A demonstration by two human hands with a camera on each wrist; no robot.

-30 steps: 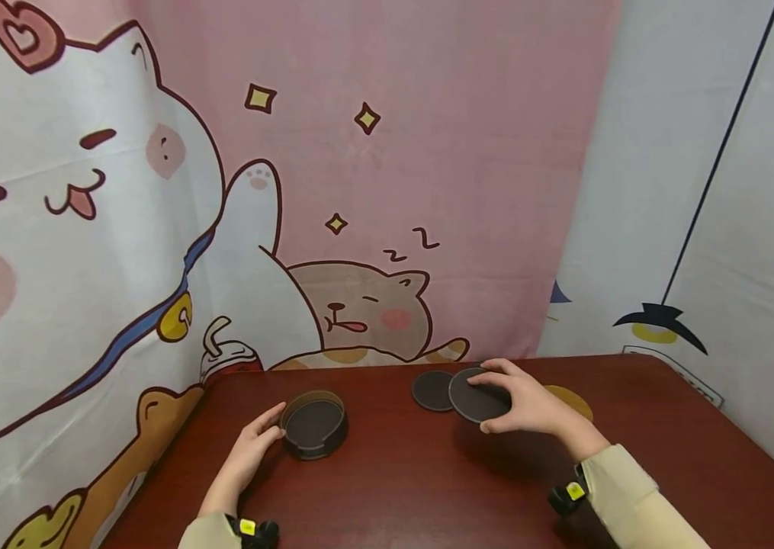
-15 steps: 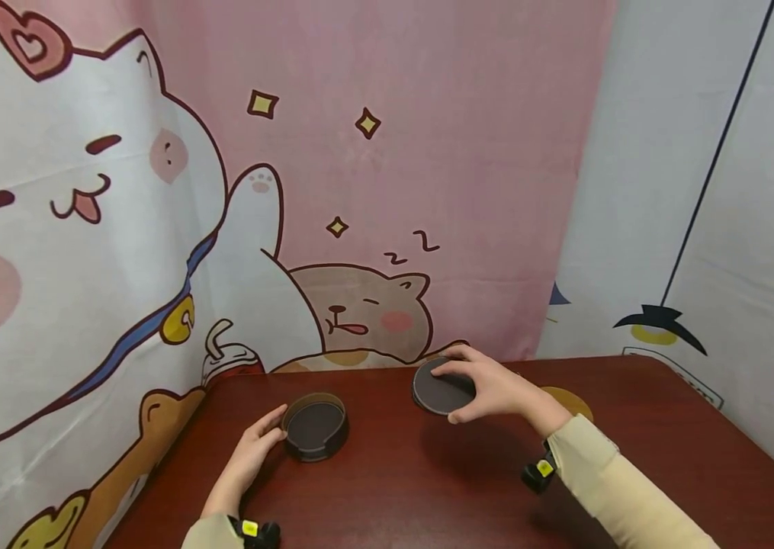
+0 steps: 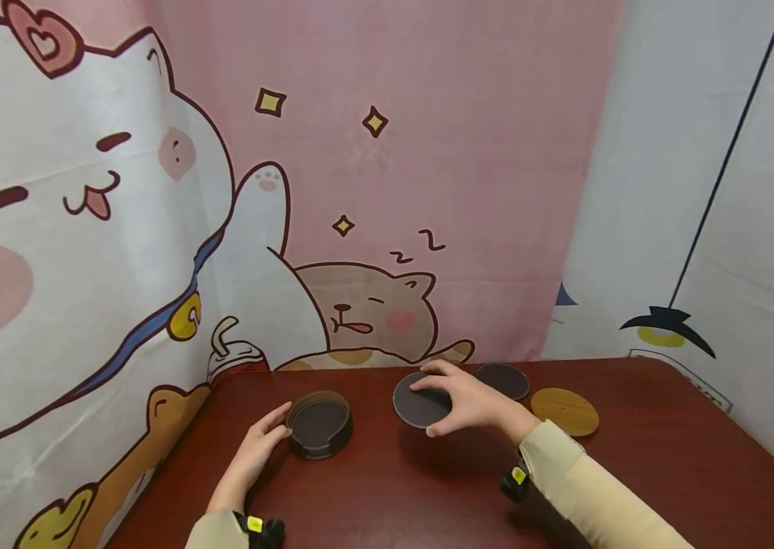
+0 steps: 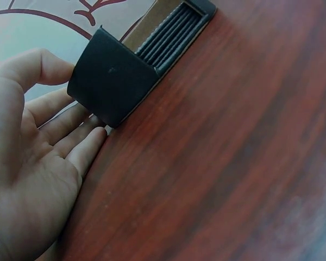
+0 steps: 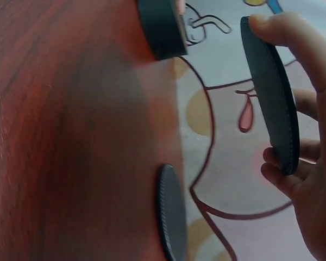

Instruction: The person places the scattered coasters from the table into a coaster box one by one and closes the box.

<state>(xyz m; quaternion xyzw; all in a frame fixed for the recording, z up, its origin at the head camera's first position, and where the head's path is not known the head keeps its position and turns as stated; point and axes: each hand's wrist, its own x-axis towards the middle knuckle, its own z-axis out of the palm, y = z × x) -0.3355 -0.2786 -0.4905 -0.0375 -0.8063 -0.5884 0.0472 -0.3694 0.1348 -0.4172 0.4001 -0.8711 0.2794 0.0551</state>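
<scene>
The right hand (image 3: 476, 404) has lifted 1 dark coaster (image 3: 421, 402) off the far pair and carried it left, fingers curled round its rim, above the table (image 3: 428, 488) (1 coaster (image 3: 502, 380) stays behind). The left hand (image 3: 259, 450), fingers relaxed, steadies the holder (image 3: 319, 424), which looks like the destination.

The table (image 3: 387, 488) is reddish-brown wood grain. The holder (image 3: 319, 425) and two coasters (image 3: 419, 400) (image 3: 502, 380) are dark brown; a third coaster (image 3: 564, 412) is tan. The backdrop (image 3: 428, 152) is pink with cartoon cats. The sleeves (image 3: 592, 496) are cream.
</scene>
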